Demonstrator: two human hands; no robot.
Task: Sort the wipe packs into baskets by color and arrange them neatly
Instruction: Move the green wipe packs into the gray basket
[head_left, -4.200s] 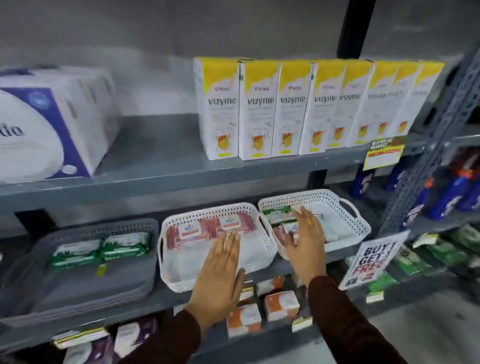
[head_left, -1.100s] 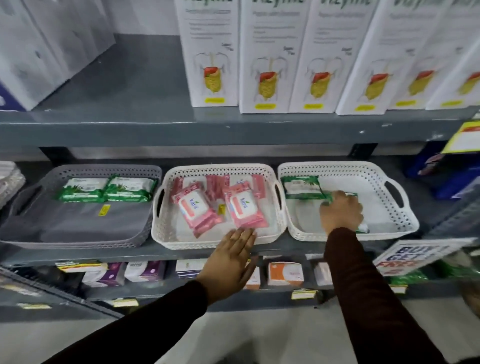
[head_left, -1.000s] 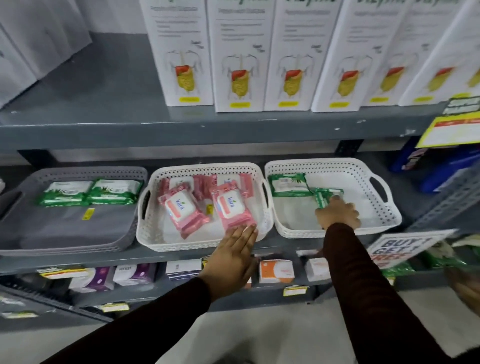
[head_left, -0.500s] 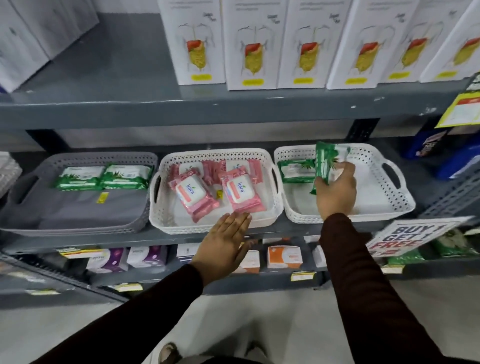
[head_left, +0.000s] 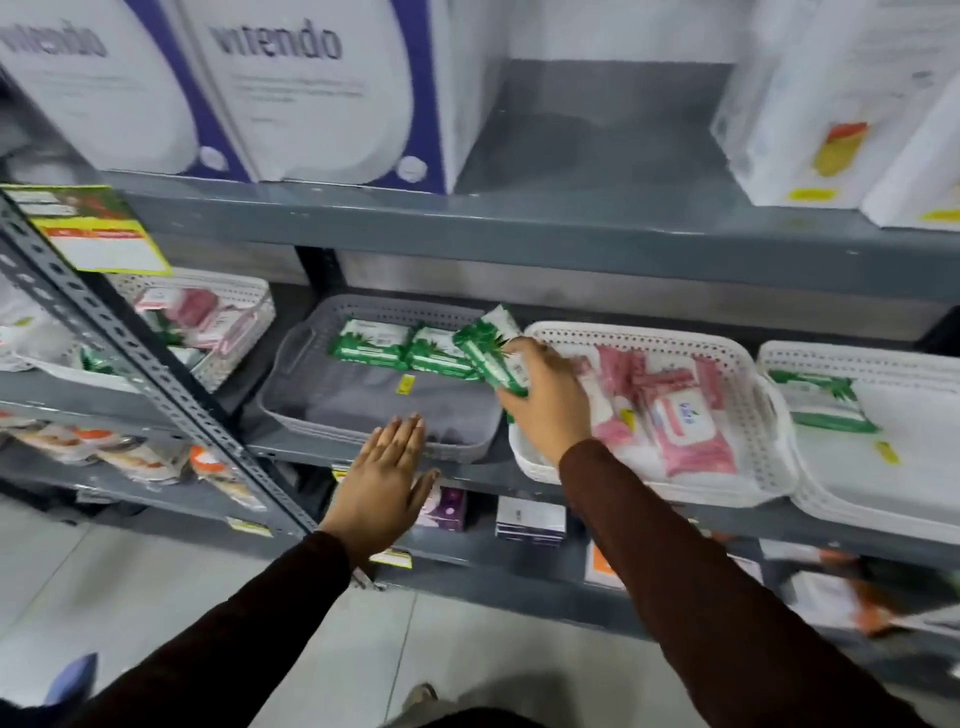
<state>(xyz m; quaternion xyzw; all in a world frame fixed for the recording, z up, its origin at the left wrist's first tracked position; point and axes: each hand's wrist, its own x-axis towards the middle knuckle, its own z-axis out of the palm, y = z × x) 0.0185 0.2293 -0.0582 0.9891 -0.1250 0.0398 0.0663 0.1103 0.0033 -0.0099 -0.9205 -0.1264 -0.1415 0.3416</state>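
Right hand (head_left: 545, 402) clamped round a green foil wipe pack (head_left: 491, 348), tilted over the right rim of the grey perforated plastic basket (head_left: 311, 410), beside two green packs (head_left: 410, 349) inside, left hand (head_left: 384, 480) flat, fingers spread, at the basket's front edge, pink wipe packs (head_left: 670, 410) in the white perforated basket (head_left: 763, 452) alongside.

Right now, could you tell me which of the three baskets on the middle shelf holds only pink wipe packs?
The middle white basket, right of the right hand. The grey basket to its left holds green packs, and the far-right white basket holds one green pack.

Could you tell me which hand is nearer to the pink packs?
Right. The right hand hangs over the left edge of the pink packs; the left hand rests further left, by the grey basket.
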